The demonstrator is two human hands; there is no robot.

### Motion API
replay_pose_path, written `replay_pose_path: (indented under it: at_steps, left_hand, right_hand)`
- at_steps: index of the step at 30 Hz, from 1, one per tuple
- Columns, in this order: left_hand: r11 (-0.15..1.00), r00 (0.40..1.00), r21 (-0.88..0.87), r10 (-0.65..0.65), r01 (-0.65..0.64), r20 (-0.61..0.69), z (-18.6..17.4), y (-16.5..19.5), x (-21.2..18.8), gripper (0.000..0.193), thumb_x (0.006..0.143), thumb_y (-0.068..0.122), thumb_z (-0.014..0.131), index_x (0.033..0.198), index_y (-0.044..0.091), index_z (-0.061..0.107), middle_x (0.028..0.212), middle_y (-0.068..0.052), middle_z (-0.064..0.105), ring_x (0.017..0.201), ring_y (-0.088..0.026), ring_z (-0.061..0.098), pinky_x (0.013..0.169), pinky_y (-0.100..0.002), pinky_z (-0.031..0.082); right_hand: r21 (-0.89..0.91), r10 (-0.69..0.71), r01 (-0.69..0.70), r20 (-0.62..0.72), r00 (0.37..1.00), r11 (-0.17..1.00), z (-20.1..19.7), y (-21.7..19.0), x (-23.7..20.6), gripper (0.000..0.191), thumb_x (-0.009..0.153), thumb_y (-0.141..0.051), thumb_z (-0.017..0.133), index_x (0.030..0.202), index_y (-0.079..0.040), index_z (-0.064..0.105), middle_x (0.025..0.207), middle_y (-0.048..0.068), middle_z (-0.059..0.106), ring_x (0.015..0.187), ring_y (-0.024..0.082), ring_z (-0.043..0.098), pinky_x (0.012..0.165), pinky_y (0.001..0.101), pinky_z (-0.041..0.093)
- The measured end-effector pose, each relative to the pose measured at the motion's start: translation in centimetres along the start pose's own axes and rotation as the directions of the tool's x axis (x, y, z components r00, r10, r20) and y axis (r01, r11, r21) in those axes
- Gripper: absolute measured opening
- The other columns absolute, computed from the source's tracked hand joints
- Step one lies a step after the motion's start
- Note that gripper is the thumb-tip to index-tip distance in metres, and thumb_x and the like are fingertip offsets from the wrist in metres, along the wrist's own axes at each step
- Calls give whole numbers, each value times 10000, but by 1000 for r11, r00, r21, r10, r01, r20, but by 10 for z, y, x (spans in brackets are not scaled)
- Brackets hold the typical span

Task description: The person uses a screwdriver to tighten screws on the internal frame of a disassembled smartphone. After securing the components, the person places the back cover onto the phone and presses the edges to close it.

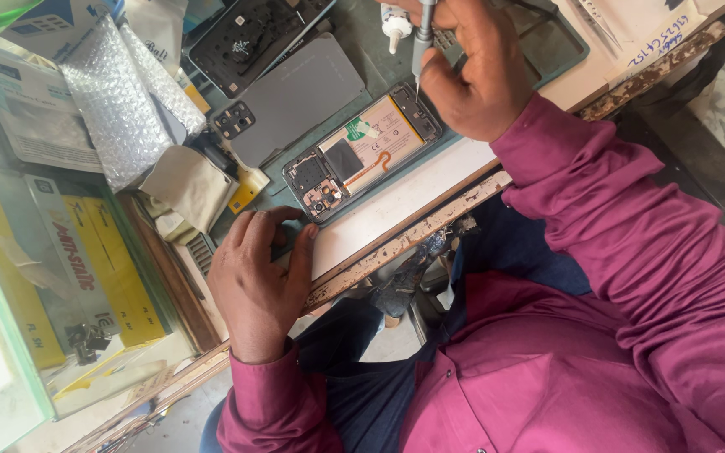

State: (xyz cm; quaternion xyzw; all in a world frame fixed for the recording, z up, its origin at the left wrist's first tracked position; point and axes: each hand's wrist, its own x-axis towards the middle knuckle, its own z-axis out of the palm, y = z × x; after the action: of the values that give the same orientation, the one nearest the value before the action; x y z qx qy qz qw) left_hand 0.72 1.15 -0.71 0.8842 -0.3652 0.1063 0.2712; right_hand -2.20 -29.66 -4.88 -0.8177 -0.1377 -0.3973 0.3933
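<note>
Head view looks down and sideways on a worn wooden bench (430,225) with a chipped, flaking front edge and a white top strip. On a dark green rubbery mat (560,50) lies an opened smartphone with its back cover off (362,151): a pale peach rectangular battery with small printed stickers, a black shield plate, an orange flex strip and bare camera parts at its lower end.

The right hand (472,75) has its fingers closed round a slim grey metal screwdriver (423,38), held upright with the tip touching the phone's upper end. The left hand (258,281) rests flat at the bench edge just below the phone's camera end, fingers curled loosely over a small dark item that I cannot make out; whether it is truly gripped I cannot tell.

Beside the phone lies a smooth matte grey back cover with a black camera block (295,101), and above it a black inner frame panel (249,38). A small white plastic bottle (396,23) stands near the screwdriver.

To the left sit a crinkled sheet of clear bubble wrap (119,101), a folded beige cloth (190,189), and flat yellow cardboard boxes with red and black lettering (102,268) behind a glass pane. A white paper slip with blue handwriting (660,38) lies at the top right. Both sleeves are magenta woven cloth (631,252).
</note>
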Motion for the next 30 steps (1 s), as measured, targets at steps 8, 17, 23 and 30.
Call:
replay_pose_path:
  at_steps: [8, 17, 23, 30]
  left_hand:
    - [1000, 1000, -7, -3, 3, 1, 0, 0, 0, 171, 898, 212, 804, 996, 98, 722, 790, -58, 607, 707, -240, 643, 626, -374, 469]
    - [1000, 1000, -9, -6, 6, 2, 0, 1, -1, 180, 895, 215, 806, 1001, 97, 722, 792, -60, 607, 708, -241, 641, 629, -374, 467]
    - [1000, 1000, 0, -1, 1, 1, 0, 0, 0, 182, 895, 215, 806, 1007, 98, 724, 795, -59, 607, 716, -244, 640, 633, -378, 465]
    - [1000, 1000, 3, -5, 5, 5, 0, 0, -1, 183, 894, 215, 810, 1005, 97, 725, 789, -64, 599, 708, -248, 635, 627, -378, 464]
  right_hand:
    - [-36, -73, 71, -52, 996, 997, 6, 15, -9, 288, 1024, 91, 616, 1279, 54, 488, 1214, 195, 645, 1117, 272, 671, 1004, 358, 532]
    - [-3, -9, 9, -16, 1000, 1000, 1, 22, -12, 203, 1134, -12, 639, 1299, 33, 530, 1147, 128, 684, 1037, 229, 708, 952, 329, 553]
    - [86, -96, 91, 53, 994, 992, 1, 7, -2, 387, 1203, -153, 554, 1499, -4, 354, 1385, 172, 661, 1290, 251, 689, 1096, 338, 563]
    - [109, -62, 55, 71, 996, 993, -1, 10, -5, 370, 1209, -127, 466, 1532, -9, 329, 1394, 150, 686, 1248, 235, 712, 1083, 325, 553]
